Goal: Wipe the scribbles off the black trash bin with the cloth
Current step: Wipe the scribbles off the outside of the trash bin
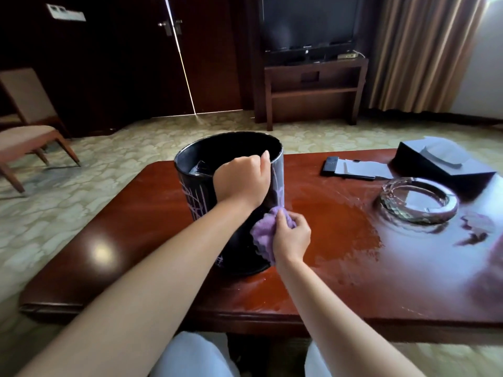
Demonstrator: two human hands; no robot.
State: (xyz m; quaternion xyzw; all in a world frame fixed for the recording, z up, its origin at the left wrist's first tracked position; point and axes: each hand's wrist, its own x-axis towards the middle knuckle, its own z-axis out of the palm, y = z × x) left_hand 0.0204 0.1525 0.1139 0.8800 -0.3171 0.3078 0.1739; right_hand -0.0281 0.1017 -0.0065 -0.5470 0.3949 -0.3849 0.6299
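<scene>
On the glossy reddish-brown wooden worktop (pixel 141 227), left of centre: round black trash bin (pixel 202 183), upright, pale purple scribbles (pixel 194 197) on its left wall; its near wall is mostly hidden behind the forearms, its contents too dark to make out. Left hand (pixel 241 182): fingers curled over the bin's near rim, gripping it, fingertips hidden inside. Below and just right, right hand (pixel 292 236): fingers bunched, pinching a crumpled lilac terry cloth (pixel 262 236) pressed against the bin's lower right side. Farther right, well apart: black flat remote-like item (pixel 329 165) with white papers (pixel 364 168); clear glass ashtray (pixel 419 202); dark tissue box (pixel 441 161), glare blurring the worktop beside it.
</scene>
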